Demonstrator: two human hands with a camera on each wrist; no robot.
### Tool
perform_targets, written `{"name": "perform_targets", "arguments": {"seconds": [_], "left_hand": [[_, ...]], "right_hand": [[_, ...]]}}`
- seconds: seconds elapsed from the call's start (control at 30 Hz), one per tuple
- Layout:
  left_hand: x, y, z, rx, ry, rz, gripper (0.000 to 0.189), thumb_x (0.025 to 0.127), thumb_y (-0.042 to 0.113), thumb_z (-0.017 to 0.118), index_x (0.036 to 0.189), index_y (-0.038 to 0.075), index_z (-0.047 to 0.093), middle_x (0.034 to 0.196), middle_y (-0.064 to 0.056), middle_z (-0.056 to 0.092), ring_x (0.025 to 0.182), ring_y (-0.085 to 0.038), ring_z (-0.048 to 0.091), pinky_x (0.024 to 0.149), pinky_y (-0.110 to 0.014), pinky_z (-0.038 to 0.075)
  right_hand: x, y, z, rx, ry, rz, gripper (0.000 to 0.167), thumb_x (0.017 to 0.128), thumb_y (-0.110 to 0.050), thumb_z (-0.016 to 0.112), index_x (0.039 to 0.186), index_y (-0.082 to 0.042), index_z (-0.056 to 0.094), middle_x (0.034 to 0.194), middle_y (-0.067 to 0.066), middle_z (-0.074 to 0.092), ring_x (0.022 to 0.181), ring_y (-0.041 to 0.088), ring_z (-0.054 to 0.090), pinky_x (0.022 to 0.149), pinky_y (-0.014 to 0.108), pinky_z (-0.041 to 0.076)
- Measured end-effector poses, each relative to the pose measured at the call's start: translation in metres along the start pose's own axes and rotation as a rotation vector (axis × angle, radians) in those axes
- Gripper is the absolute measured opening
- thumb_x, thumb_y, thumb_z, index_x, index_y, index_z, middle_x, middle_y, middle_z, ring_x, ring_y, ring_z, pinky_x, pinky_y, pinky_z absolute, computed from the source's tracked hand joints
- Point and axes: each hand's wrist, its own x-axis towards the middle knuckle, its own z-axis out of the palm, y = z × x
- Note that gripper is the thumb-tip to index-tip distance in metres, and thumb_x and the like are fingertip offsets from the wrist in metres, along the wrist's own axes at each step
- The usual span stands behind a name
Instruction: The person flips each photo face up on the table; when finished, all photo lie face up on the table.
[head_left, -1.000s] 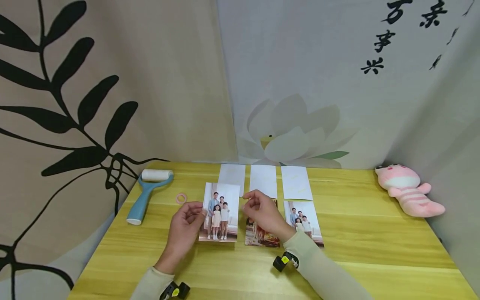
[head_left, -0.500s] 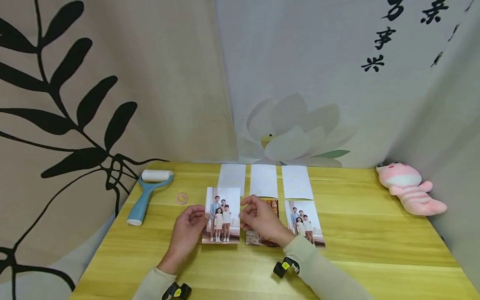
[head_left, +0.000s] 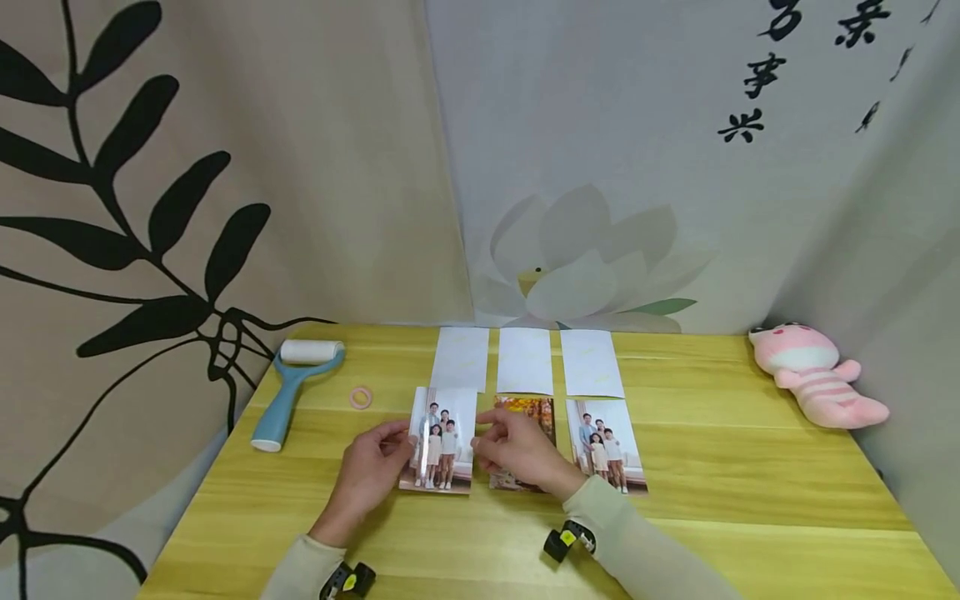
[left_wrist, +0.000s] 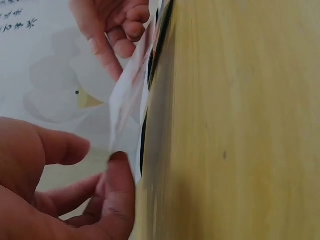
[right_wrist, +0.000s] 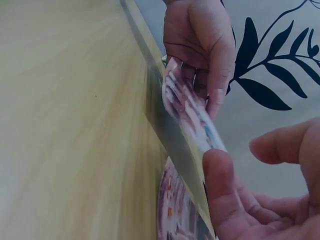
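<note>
My left hand (head_left: 371, 471) pinches the left edge of a family photo (head_left: 442, 446) between thumb and fingers. At its right edge, my right hand (head_left: 525, 450) grips it the same way. The photo stands out close over the tabletop, slightly bowed in the right wrist view, with its shadow on the wood below. Under my right hand lies a photo with autumn colours (head_left: 531, 408), partly hidden. Another family photo (head_left: 615, 446) lies right of that. Above these is a row of white cards: left (head_left: 459, 358), middle (head_left: 525, 360) and right (head_left: 592, 362).
A blue-handled lint roller (head_left: 281, 408) lies at the table's back left. Beside it is a small pink ring (head_left: 361, 398). A pink plush toy (head_left: 817, 379) lies at the right edge. Printed curtain (head_left: 585, 167) stands behind the wooden table (head_left: 750, 517).
The right hand, at first just off the photo's right edge, now grips it. Both hands have lowered the photo slightly toward the near side, uncovering more of the left white card.
</note>
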Motion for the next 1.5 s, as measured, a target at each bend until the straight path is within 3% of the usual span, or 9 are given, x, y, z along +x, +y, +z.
{"name": "perform_targets", "arguments": {"seconds": [0.43,0.7,1.07,1.3,1.5], "left_hand": [[0.005,-0.004,0.001,0.118,-0.085,-0.019,0.043,0.103,0.024,0.068,0.139,0.001,0.067,0.108,-0.003,0.076,0.098,-0.015,0.069,0.087,-0.036,0.059],[0.004,-0.003,0.001,0.134,-0.093,-0.006,0.041,0.104,0.025,0.067,0.137,0.001,0.069,0.116,-0.007,0.077,0.107,-0.022,0.073,0.094,-0.045,0.060],[0.002,0.002,0.001,0.155,-0.086,0.018,0.042,0.104,0.025,0.068,0.138,0.000,0.068,0.119,-0.010,0.078,0.109,-0.027,0.075,0.096,-0.047,0.060],[0.002,0.002,0.000,0.153,-0.077,-0.004,0.040,0.103,0.027,0.068,0.136,0.003,0.069,0.118,-0.009,0.077,0.108,-0.026,0.074,0.096,-0.047,0.059],[0.005,0.005,0.005,0.125,-0.052,0.032,0.035,0.101,0.027,0.073,0.130,0.008,0.072,0.111,-0.006,0.076,0.100,-0.019,0.072,0.088,-0.041,0.059]], "right_hand": [[-0.002,0.002,0.000,0.005,-0.062,0.054,0.060,0.103,-0.025,0.069,0.148,0.011,0.051,0.088,0.017,0.075,0.068,0.025,0.074,0.064,0.036,0.063],[0.000,0.006,-0.003,0.012,-0.087,0.069,0.065,0.104,-0.027,0.068,0.151,0.012,0.046,0.080,0.015,0.075,0.061,0.020,0.071,0.063,0.035,0.063],[0.002,0.008,-0.004,0.028,-0.078,0.106,0.070,0.104,-0.030,0.068,0.154,0.012,0.042,0.078,0.014,0.075,0.055,0.018,0.070,0.057,0.037,0.063],[0.001,0.005,-0.012,-0.033,-0.078,0.076,0.062,0.107,-0.032,0.064,0.153,0.006,0.049,0.087,0.012,0.078,0.058,0.021,0.071,0.056,0.037,0.060],[0.003,0.001,-0.026,-0.017,-0.026,0.064,0.042,0.106,-0.025,0.063,0.140,0.000,0.062,0.097,0.016,0.074,0.065,0.022,0.069,0.055,0.034,0.056]]}}
